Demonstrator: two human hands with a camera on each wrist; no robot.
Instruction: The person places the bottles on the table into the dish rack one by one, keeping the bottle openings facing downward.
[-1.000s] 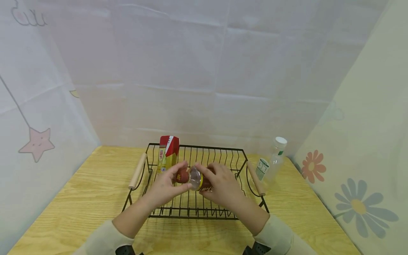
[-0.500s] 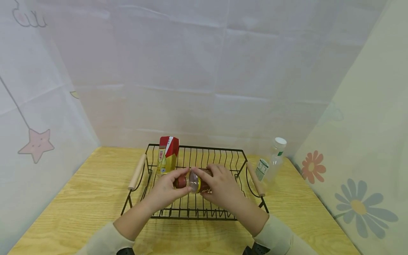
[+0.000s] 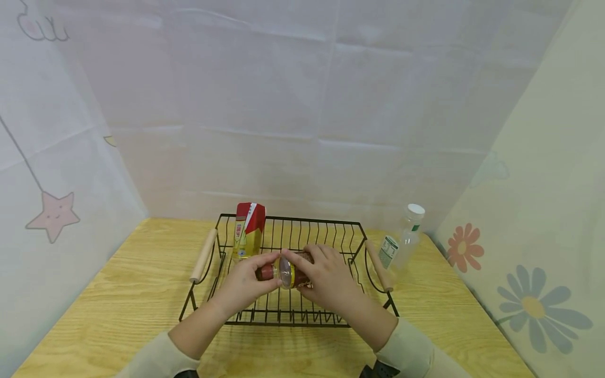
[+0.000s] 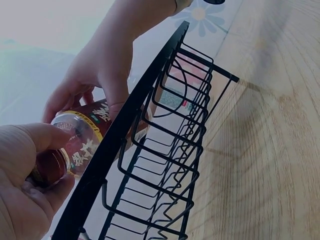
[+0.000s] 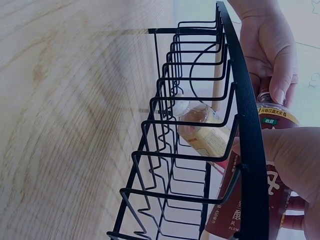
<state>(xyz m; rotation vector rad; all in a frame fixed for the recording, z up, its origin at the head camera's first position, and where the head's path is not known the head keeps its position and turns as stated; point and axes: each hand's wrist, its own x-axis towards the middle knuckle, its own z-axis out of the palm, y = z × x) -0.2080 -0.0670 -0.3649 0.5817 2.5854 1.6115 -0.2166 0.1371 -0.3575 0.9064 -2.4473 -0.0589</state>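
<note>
Over the black wire dish rack (image 3: 302, 325), a drink bottle (image 3: 286, 273) with a dark red-brown label and a red cap (image 3: 267, 271) lies roughly level between both hands. My left hand (image 3: 242, 287) pinches the bottle at its capped end with thumb and fingers. The right hand (image 3: 331, 278) grips the labelled body, its thumb and fingers curled round it. In the left wrist view the clear shoulder of the bottle (image 4: 77, 137) shows between the two hands. The right wrist view shows the label (image 5: 232, 200), partly hidden by the rack's rail and the right hand.
A red and yellow bottle (image 3: 250, 231) stands cap-down in the rack's back left. Right of the rack, a clear bottle (image 3: 407, 239) with a white cap stands on the wooden table (image 3: 137, 294). Wooden handles (image 3: 204, 255) flank the rack; printed cloth hangs behind.
The bottle and both hands have shifted slightly nearer the body. Less of the red cap shows, and the bottle's clear shoulder has turned a little. Everything else stays where it was.
</note>
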